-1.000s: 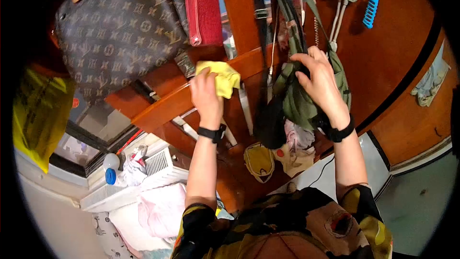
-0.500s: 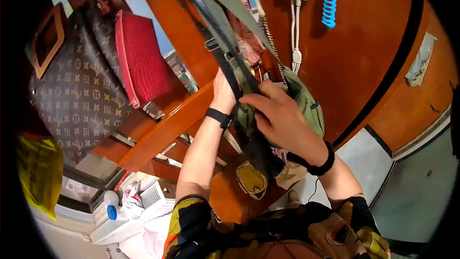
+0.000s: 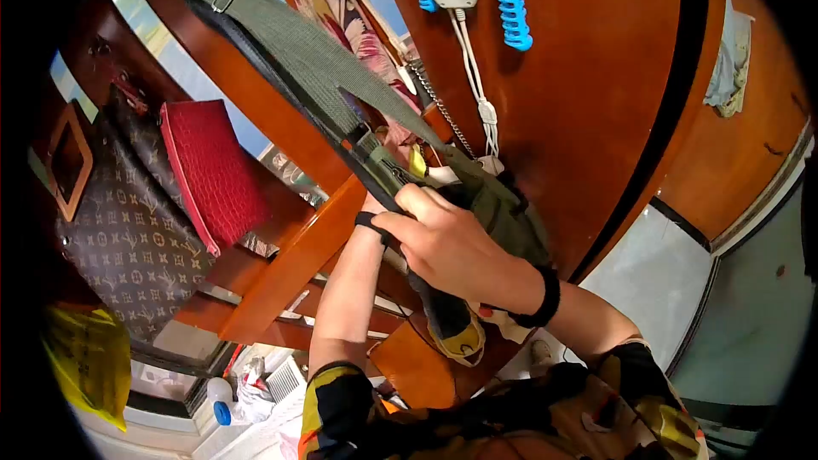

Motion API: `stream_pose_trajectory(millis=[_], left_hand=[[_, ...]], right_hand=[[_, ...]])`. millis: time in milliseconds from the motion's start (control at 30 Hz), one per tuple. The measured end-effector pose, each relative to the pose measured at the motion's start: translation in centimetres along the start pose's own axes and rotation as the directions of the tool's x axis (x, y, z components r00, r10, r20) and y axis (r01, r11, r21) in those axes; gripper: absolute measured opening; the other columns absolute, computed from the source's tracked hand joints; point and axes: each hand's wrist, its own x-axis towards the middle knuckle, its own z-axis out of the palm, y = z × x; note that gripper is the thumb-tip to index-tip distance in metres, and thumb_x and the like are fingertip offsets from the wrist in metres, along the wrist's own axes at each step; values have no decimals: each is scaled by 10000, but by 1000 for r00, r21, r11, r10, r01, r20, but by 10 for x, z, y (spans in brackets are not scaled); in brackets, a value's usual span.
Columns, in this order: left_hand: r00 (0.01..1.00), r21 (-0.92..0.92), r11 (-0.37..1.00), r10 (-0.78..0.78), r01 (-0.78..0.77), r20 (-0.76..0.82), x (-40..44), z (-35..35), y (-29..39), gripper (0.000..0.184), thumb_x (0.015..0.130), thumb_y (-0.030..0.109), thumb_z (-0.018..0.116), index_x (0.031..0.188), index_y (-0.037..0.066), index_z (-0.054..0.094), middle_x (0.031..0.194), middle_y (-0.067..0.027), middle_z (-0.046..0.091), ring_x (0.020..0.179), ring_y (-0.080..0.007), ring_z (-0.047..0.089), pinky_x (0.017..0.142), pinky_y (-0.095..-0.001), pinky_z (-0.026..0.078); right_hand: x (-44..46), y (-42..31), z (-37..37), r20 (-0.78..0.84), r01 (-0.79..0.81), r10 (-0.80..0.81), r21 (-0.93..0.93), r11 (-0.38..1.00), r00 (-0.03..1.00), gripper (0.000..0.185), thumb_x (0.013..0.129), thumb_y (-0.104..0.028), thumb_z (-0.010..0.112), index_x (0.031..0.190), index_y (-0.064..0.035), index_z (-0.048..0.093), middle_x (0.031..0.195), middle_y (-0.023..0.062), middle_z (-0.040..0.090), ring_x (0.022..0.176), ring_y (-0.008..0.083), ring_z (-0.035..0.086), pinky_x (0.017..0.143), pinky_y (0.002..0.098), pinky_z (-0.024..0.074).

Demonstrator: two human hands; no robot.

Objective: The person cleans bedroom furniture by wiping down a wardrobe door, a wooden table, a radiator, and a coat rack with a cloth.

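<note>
Closed on the green bag's edge [image 3: 511, 223], the right hand [image 3: 453, 249] should hold it steady. Keep the strap [image 3: 294, 47] clear of the left hand [image 3: 372, 206], whose grip is hidden.

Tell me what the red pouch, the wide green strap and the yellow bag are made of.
Red pouch: leather or imitation, low sheen, going by its scale-like embossing; the look can't settle which.
Wide green strap: matte woven webbing, judging by its visible weave; cotton or synthetic, I can't tell.
Yellow bag: probably thin, glossy plastic, given its creases and shine.
</note>
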Motion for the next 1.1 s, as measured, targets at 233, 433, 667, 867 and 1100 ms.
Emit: stream_pose_trajectory(millis=[233,433,667,867,1100], left_hand=[[989,594,794,147,-126,14,36,37,5,219,986,253,490,1132,100,544,1200,-67,541,1093,-185,508,972,-324,421],[976,769,614,210,-174,54,48,52,6,215,966,236,508,1117,89,550,1171,-75,548,1070,-200,518,950,-336,427],[984,865,478,154,-154,91,48,59,16,211,944,216,528,1099,75,557,1138,-85,557,1044,-218,531,925,-348,435],[989,930,336,76,-147,129,41,63,34,209,925,198,546,1083,63,564,1109,-93,565,1022,-233,541,903,-360,442],[986,984,78,45,-161,158,11,57,62,207,903,178,567,1065,49,571,1075,-102,574,996,-251,553,877,-372,450]], right_hand=[[2,11,-7,-7,20,-20,-38,999,1000,304,739,44,618,1039,-9,633,964,114,523,884,296,577,709,373,505],[3,17,-5,6,11,-11,-22,1000,1000,303,730,35,633,1029,-12,637,966,116,528,884,295,582,715,375,505],[3,19,-5,-13,29,-30,-60,998,999,305,723,50,635,1023,-7,647,968,107,536,870,287,586,693,361,507],[2,15,1,-111,94,-102,-73,993,989,301,715,59,636,1012,6,648,960,105,537,859,280,583,686,347,506],[-3,10,15,-85,92,-94,-31,995,992,307,762,25,616,1066,-5,639,916,98,508,833,275,532,640,352,490]])
